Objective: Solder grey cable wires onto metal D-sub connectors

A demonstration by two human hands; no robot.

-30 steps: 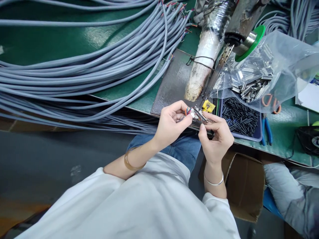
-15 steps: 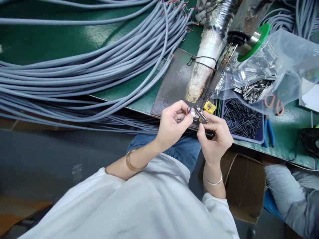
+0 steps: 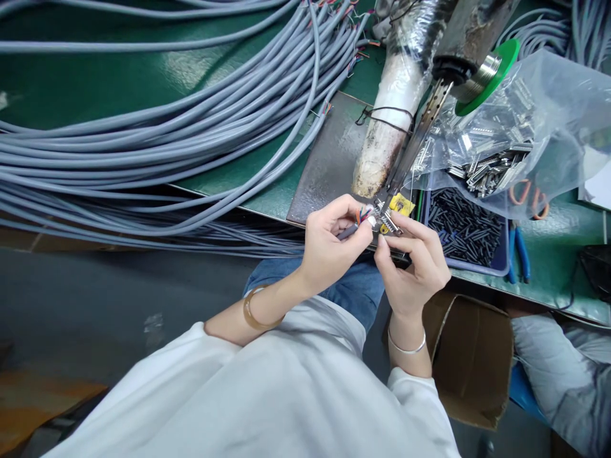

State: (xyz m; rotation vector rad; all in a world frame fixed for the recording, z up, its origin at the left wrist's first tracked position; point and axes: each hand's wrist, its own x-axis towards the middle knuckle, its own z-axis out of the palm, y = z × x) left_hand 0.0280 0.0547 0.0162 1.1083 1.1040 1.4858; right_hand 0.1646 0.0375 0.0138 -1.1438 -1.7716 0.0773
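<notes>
Between finger and thumb, my left hand (image 3: 334,238) pinches the end of a grey cable (image 3: 347,232), its thin coloured wires (image 3: 363,215) fanned toward the right. My right hand (image 3: 413,264) grips a small metal multi-pin connector (image 3: 390,222) by its right end. Wires and connector meet beneath the tip of a soldering iron (image 3: 420,140); whether any wire touches a pin is too small to tell. A yellow piece (image 3: 401,204) lies just behind the connector. The rest of the held cable is hidden by my left hand.
A thick bundle of grey cables (image 3: 191,140) covers the left of the green table. At right are a bin of short black sleeves (image 3: 463,229), a plastic bag of metal connectors (image 3: 501,165), a green solder spool (image 3: 508,63), and blue-handled pliers (image 3: 518,254). A person's leg (image 3: 548,362) shows lower right.
My left hand has turned slightly, so more of the grey cable end shows. The connector has tilted a little in my right hand. The whole view has shifted slightly.
</notes>
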